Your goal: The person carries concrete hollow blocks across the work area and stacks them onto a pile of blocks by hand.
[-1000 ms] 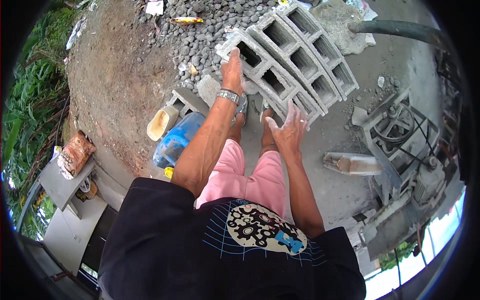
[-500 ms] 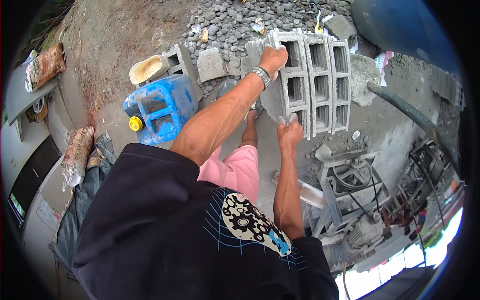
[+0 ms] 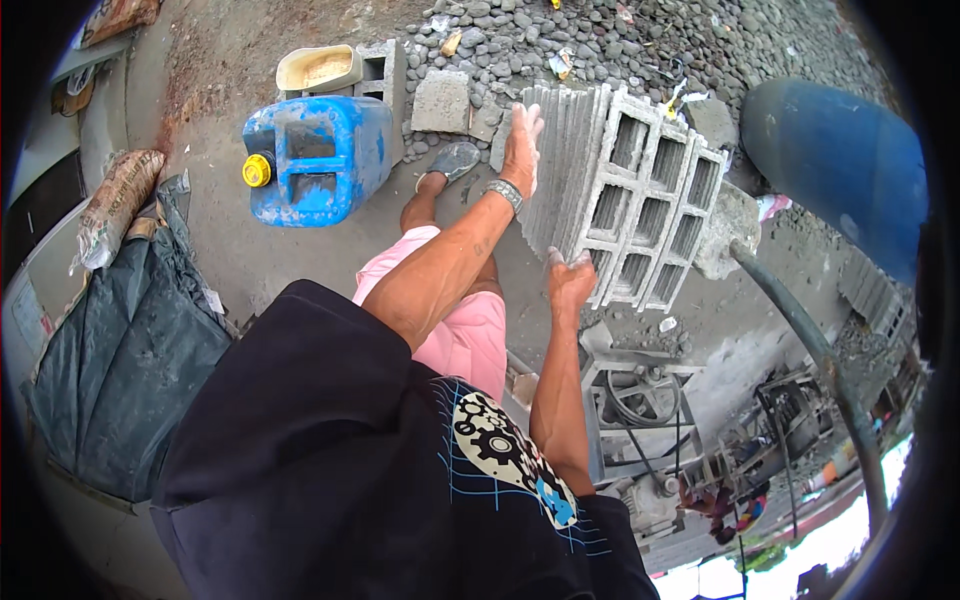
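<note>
Beside the gravel (image 3: pixel 690 40), the blocks (image 3: pixel 618 178) stand closely ranked, right hand (image 3: pixel 571 284) gripping their near lower corner, left hand (image 3: pixel 521 155) spread loose alongside; lining-up looks mostly done, perhaps some straightening left.

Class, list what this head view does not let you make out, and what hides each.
All in the head view:
- Whether the bare left hand touches the stacked grey hollow concrete blocks: the hand hides its palm.
- Most of the bare right hand's fingertips: hidden by the hand or the blocks.
- Contents of the blue plastic jerrycan with a yellow cap: its walls hide them.
- Right end of the dark-blue rounded container: cut off by the dark picture rim.
</note>
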A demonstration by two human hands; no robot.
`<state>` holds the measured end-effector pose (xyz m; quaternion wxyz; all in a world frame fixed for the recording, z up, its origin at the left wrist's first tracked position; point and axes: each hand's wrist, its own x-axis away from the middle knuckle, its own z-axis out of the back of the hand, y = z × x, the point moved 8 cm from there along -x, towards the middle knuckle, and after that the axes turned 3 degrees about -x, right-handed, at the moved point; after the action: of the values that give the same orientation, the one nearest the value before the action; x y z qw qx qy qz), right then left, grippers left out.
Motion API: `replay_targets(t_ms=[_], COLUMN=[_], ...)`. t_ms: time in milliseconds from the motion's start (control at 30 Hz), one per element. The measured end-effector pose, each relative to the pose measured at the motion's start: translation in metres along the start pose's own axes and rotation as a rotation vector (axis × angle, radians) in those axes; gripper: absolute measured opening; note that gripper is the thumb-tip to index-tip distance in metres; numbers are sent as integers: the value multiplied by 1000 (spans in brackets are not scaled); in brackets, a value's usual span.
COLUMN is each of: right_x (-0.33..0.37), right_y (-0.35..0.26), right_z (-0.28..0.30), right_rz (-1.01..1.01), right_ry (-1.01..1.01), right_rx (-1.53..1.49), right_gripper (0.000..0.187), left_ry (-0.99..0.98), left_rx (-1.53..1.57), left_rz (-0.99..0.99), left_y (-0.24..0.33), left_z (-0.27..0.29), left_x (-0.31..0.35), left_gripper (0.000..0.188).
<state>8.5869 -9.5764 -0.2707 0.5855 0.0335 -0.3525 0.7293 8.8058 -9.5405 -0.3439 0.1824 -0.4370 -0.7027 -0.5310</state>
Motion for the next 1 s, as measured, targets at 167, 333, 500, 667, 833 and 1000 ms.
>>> replay_targets(t_ms=[167, 333, 500, 667, 833, 1000], right_x=[-4, -11, -12, -10, -15, -8], right_y=[10, 11, 32, 23, 25, 22], right_z=[5, -7, -10, -11, -8, 1], right_rz=[-3, 66, 11, -74, 50, 68], right_ry=[-12, -92, -189, -309, -243, -316], right_rx=[-94, -180, -96, 135, -59, -172], right_gripper=[36, 36, 37, 32, 32, 37], left_ry=[294, 406, 385, 482, 399, 373], left_rx=[114, -503, -321, -261, -564, -565], left_rz=[92, 87, 81, 77, 193, 194], left_y=[-68, -103, -129, -171, -193, -174], left_z=[49, 13, 37, 99, 36, 40], left_x=[-24, -34, 14, 42, 49, 80], left_gripper=[78, 71, 68, 66, 64, 66])
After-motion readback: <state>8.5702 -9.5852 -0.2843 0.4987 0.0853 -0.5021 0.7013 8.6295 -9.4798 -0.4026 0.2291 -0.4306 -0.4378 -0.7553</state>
